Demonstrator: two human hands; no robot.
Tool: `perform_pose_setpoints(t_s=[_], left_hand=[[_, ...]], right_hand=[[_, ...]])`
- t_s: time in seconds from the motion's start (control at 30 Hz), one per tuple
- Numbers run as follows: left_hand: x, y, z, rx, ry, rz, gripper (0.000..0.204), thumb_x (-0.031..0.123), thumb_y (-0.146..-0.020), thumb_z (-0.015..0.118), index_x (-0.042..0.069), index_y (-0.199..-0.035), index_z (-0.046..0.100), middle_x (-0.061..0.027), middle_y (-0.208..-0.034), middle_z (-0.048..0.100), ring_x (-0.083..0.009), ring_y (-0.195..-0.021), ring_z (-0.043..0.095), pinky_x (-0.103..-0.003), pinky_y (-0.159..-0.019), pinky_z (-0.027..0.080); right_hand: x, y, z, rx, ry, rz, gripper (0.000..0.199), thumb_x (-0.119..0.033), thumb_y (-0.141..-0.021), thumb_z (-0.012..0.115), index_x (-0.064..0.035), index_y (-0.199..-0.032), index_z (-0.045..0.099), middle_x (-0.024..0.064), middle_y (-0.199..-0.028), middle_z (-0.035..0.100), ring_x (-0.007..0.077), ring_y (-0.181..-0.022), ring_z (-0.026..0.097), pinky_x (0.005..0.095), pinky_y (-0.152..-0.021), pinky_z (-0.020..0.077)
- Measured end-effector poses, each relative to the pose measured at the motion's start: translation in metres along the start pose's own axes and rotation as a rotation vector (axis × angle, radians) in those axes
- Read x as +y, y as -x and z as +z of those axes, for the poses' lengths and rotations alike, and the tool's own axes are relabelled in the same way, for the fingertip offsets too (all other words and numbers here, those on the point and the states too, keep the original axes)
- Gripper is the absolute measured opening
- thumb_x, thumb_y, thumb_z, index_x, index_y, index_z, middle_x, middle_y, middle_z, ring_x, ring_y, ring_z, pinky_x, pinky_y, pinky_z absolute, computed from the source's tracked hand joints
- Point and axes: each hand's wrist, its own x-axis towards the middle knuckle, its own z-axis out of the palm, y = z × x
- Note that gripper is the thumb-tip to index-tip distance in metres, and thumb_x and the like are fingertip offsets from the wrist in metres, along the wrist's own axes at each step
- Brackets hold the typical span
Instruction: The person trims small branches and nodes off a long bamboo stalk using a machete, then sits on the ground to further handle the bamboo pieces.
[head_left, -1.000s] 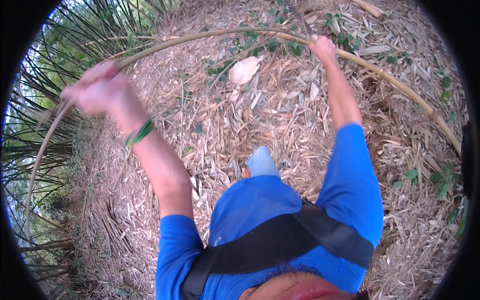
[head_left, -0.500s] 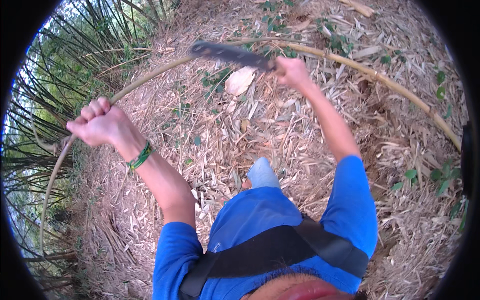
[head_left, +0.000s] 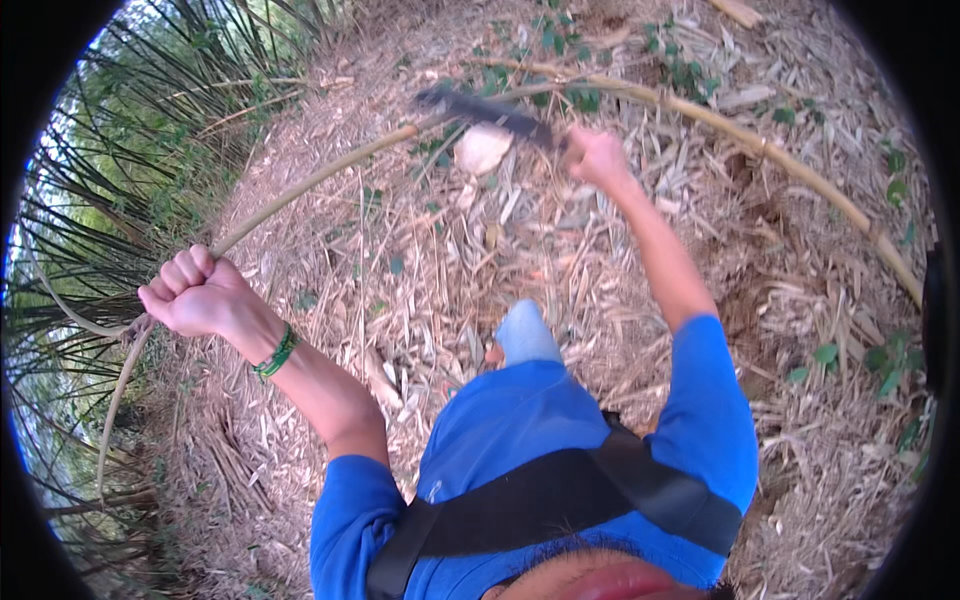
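Note:
My left hand (head_left: pixel 200 292) is closed in a fist around a thin bamboo pole (head_left: pixel 320 180), at a point near a knot from which a side shoot curves off. A green wristband (head_left: pixel 277 352) circles that wrist. In my right hand (head_left: pixel 597 160) is the handle of a machete with a short, broad dark blade (head_left: pixel 485 113), slightly blurred. The blade lies across the pole beyond my hands; whether it touches the pole I cannot tell. On the far side of the blade, the pole seems to run on into the thicker length bending to the right.
Dry bamboo leaves and litter (head_left: pixel 560 235) cover the ground, with small green plants (head_left: pixel 885 360) at the right. A pale, broad dry sheath (head_left: pixel 482 150) lies below the blade. Dense bamboo stems (head_left: pixel 90 215) stand at the left. My foot (head_left: pixel 527 333) shows ahead of my body.
My left hand has come slightly nearer and to the right with the pole. The machete has shifted a little to the right, and a light brown spot on the pole now shows beside its blade.

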Motion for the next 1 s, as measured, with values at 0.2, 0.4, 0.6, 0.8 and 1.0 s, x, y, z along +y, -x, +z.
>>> perform_pose_setpoints(t_s=[0.2,0.4,0.6,0.8,1.0], left_hand=[[-0.047,0.038,0.009,-0.007,-0.027,-0.108,0.043,0.022,-0.102,0.030,0.016,-0.061,0.021,0.0044,-0.048,0.020,-0.0068,-0.041,0.019,-0.026,-0.036,0.018],[-0.019,0.010,0.006,-0.027,-0.021,-0.046,0.047,0.026,-0.102,0.036,0.019,-0.060,0.019,0.0067,-0.050,0.015,-0.0075,-0.044,0.010,-0.026,-0.040,0.010],[0.002,-0.013,-0.010,0.084,-0.142,0.067,0.037,0.031,-0.101,0.045,0.015,-0.068,0.036,0.0058,-0.053,0.020,-0.0085,-0.045,0.014,-0.026,-0.042,0.013],[0.051,-0.034,-0.026,0.116,-0.355,0.269,0.046,0.052,-0.103,0.034,0.016,-0.074,0.037,0.0050,-0.056,0.025,-0.0085,-0.047,0.018,-0.025,-0.042,0.019],[0.051,-0.056,-0.025,-0.241,-0.286,0.074,0.044,0.052,-0.103,0.030,0.014,-0.082,0.040,0.0037,-0.061,0.033,-0.0105,-0.053,0.027,-0.026,-0.051,0.028]], right_hand=[[0.087,0.023,0.066,-0.247,-1.278,0.933,0.022,-0.022,-0.073,0.066,-0.0014,-0.080,0.068,0.0165,-0.076,0.069,0.0224,-0.073,0.068,0.0343,-0.063,0.0528],[-0.024,0.073,-0.008,-0.145,-0.537,0.522,0.019,-0.019,-0.072,0.065,-0.0032,-0.082,0.067,0.0170,-0.073,0.067,0.0312,-0.074,0.068,0.0419,-0.071,0.0526],[-0.091,0.095,-0.007,-0.404,-0.414,0.227,0.022,-0.023,-0.071,0.066,-0.0052,-0.083,0.069,0.0200,-0.078,0.068,0.0376,-0.076,0.066,0.0452,-0.071,0.0509],[-0.142,0.083,0.048,-0.196,-0.815,0.239,0.025,-0.021,-0.069,0.072,-0.0018,-0.084,0.067,0.0189,-0.074,0.066,0.0340,-0.070,0.065,0.0407,-0.067,0.0503],[-0.278,0.028,0.058,-0.369,-1.595,0.153,0.017,-0.010,-0.081,0.076,-0.0005,-0.088,0.064,0.0090,-0.088,0.070,0.0103,-0.071,0.062,0.0274,-0.066,0.0505]])
